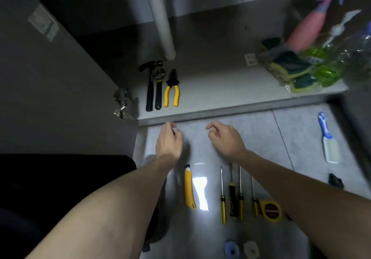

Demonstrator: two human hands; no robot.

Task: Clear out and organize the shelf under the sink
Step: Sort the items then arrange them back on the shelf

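Both hands hover empty, fingers loosely curled, before the shelf (220,90).
The door sticker (43,22) is unreadable; the bagged sponges (291,68) blur.

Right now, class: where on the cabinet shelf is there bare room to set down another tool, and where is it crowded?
Free: the wide bare stretch of shelf between the pliers and the bag of sponges, in front of the white pipe. Crowded: the left end, where hammer, wrench and pliers lie side by side, and the right end under the bag.
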